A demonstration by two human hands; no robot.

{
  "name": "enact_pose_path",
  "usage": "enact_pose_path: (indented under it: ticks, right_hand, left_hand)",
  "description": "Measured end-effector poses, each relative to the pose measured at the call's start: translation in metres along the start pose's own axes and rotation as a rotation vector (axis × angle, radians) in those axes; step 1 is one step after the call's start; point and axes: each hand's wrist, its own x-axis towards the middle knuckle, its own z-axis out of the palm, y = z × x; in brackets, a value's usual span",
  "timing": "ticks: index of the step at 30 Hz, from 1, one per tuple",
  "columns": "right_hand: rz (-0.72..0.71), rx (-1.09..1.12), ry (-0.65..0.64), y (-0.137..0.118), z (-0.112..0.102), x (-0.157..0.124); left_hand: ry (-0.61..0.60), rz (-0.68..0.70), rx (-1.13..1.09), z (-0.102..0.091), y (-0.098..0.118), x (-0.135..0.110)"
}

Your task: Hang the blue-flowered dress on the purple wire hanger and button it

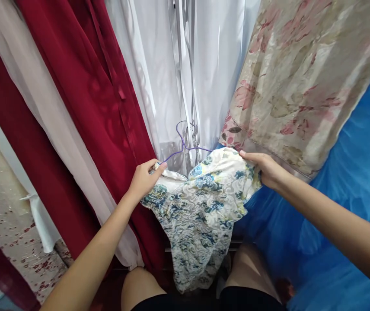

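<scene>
A white dress with a blue, green and yellow floral print [201,216] hangs on a thin purple hanger [183,147] in front of me. My left hand [144,179] pinches its left shoulder, thumb on top near the hanger's arm. At the other shoulder, my right hand [264,166] grips the fabric between thumb and fingers, most of them hidden behind it. Between the two hands the neckline dips in a V, and the hanger's hook stands up above it. The dress's lower part falls between my knees.
Long red fabric [74,65] and a pale pink panel [42,86] hang at the left. White cloth with ribbons [159,65] is straight ahead. A beige floral garment [288,77] and blue tulle [350,185] fill the right side.
</scene>
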Motion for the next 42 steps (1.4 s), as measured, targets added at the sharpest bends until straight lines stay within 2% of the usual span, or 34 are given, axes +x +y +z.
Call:
enact_pose_path:
  ticks: [1,3,6,8,10,13,15,17,19,22,24,26,28,32,33,35,37,38,42]
  right_hand:
    - [-0.006,0.056,0.058,-0.011,0.01,-0.006]
    - [0.003,0.139,0.079,-0.028,0.032,-0.023]
    - [0.035,0.196,-0.049,-0.041,0.058,-0.052]
    - [0.015,0.185,-0.105,-0.043,0.067,-0.062]
    - [-0.01,0.155,-0.078,-0.046,0.07,-0.06]
    - [-0.056,0.156,0.015,-0.054,0.072,-0.043]
    - [-0.118,0.183,-0.001,-0.057,0.076,-0.035]
    - [-0.182,0.175,-0.13,-0.055,0.084,-0.041]
    - [-0.228,0.106,-0.365,-0.048,0.096,-0.059]
    - [-0.309,-0.12,-0.722,-0.033,0.116,-0.092]
    - [-0.407,-0.293,-0.811,-0.024,0.124,-0.106]
    - [-0.511,-0.415,-0.768,-0.016,0.127,-0.105]
    - [-0.585,-0.487,-0.674,-0.007,0.125,-0.094]
    - [-0.589,-0.578,-0.481,0.019,0.11,-0.064]
    - [-0.539,-0.582,-0.469,0.026,0.107,-0.059]
    - [-0.349,-0.527,-0.526,0.04,0.101,-0.056]
    - [-0.121,-0.358,-0.571,0.05,0.095,-0.061]
    - [-0.033,-0.245,-0.548,0.053,0.091,-0.065]
    - [0.117,0.09,-0.236,0.05,0.068,-0.089]
  left_hand:
    - [-0.003,0.014,0.043,0.001,0.002,0.0]
    - [0.036,0.008,0.123,0.001,0.001,0.002]
    - [0.124,-0.036,0.179,0.005,-0.011,0.009]
    - [0.15,-0.065,0.176,0.01,-0.019,0.015]
    - [0.151,-0.078,0.162,0.014,-0.023,0.022]
    - [0.146,-0.08,0.141,0.016,-0.024,0.031]
    - [0.154,-0.082,0.117,0.014,-0.025,0.035]
    - [0.179,-0.085,0.081,0.012,-0.028,0.035]
    - [0.228,-0.092,0.024,0.014,-0.031,0.029]
    - [0.346,-0.11,-0.087,0.023,-0.032,0.013]
    - [0.431,-0.119,-0.2,0.03,-0.025,0.001]
    - [0.461,-0.14,-0.414,0.035,-0.012,-0.01]
    - [0.393,-0.192,-0.682,0.037,0.006,-0.019]
    - [0.062,-0.323,-1.101,0.035,0.051,-0.028]
    - [-0.015,-0.346,-1.184,0.036,0.061,-0.029]
    - [-0.143,-0.385,-1.323,0.037,0.079,-0.03]
    - [-0.23,-0.426,-1.43,0.039,0.09,-0.033]
    - [-0.263,-0.443,-1.46,0.04,0.093,-0.034]
    - [-0.393,-0.467,-1.378,0.045,0.087,-0.041]
